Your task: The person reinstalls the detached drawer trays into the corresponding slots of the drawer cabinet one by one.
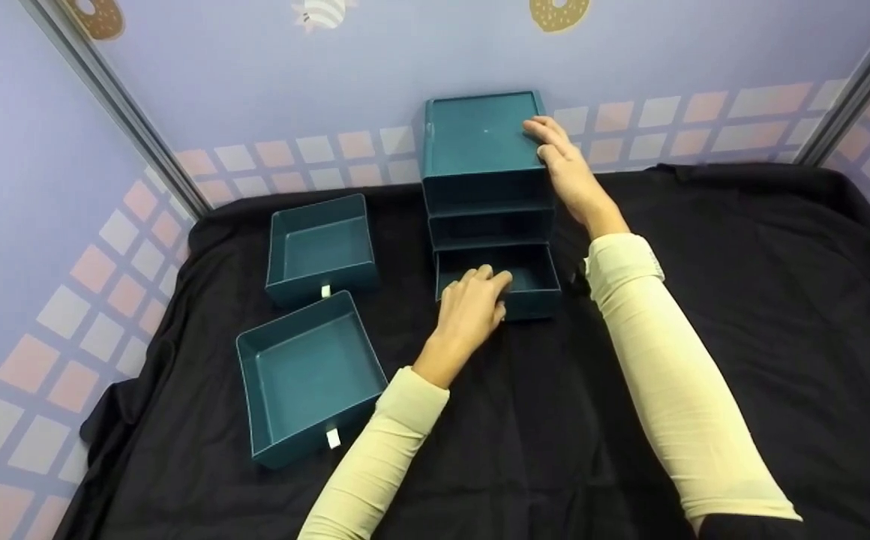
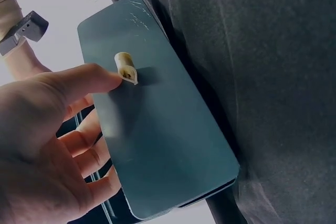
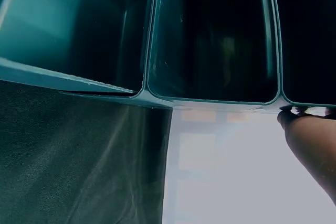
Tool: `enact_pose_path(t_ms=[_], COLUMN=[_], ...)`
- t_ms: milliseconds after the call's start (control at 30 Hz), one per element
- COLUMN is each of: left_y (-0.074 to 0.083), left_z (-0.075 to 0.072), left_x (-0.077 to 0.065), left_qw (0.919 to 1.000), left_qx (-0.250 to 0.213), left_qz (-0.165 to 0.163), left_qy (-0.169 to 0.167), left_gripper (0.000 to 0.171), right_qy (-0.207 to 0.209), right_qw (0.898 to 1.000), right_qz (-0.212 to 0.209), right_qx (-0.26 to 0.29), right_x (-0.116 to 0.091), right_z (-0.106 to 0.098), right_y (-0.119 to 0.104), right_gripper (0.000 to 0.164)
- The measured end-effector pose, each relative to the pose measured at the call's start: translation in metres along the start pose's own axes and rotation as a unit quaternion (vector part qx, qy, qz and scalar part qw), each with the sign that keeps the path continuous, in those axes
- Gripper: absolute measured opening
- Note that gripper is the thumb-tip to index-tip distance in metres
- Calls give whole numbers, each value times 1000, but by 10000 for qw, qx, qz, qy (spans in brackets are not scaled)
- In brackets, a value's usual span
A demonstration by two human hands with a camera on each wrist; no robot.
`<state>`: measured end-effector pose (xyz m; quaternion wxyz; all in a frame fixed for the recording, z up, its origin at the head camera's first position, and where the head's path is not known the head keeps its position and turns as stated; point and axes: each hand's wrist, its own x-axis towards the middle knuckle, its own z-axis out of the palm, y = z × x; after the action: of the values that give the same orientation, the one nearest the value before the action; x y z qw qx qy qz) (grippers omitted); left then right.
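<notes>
A teal three-tier drawer cabinet (image 1: 484, 139) stands against the back wall. Its top two slots are vacant; the bottom drawer (image 1: 532, 304) is pulled partly out. My left hand (image 1: 471, 307) grips that drawer's front panel (image 2: 163, 145). In the left wrist view its thumb presses the outside by a small pale pull tab (image 2: 126, 66), and the other fingers reach over the rim to the inside. My right hand (image 1: 574, 169) rests at the cabinet's upper right edge, fingers extended over the top. Only part of a finger (image 3: 310, 135) shows beside the slots in the right wrist view.
Left of the cabinet, two removed teal drawers lie on the black cloth (image 1: 555, 450): a rear one (image 1: 326, 244) and a front one (image 1: 319, 375), each with a white tab. Patterned lilac wall panels (image 1: 375, 75) enclose the back and sides.
</notes>
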<state>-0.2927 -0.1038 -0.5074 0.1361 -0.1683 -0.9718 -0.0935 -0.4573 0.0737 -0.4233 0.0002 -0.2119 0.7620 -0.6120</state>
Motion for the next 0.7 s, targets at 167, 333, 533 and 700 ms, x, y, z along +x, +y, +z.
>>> enact_pose_path(t_ms=[167, 333, 533, 700], left_y=[0, 2, 3, 1], left_z=[4, 6, 6, 7], left_x=[5, 14, 26, 34], left_qw=[9997, 9992, 9986, 9965], left_qx=[-89, -139, -112, -151], left_qz=[-159, -240, -408, -683], left_qy=[-149, -271, -326, -462], left_gripper=[20, 18, 19, 20], right_qy=[52, 74, 196, 61], right_qw=[10000, 9998, 9997, 9999], right_qz=[-1, 72, -50, -23], right_qx=[-69, -143, -136, -102], right_x=[-2, -4, -3, -3], right_z=[-3, -8, -10, -7], right_y=[2, 3, 2, -5], right_gripper=[54, 54, 53, 53])
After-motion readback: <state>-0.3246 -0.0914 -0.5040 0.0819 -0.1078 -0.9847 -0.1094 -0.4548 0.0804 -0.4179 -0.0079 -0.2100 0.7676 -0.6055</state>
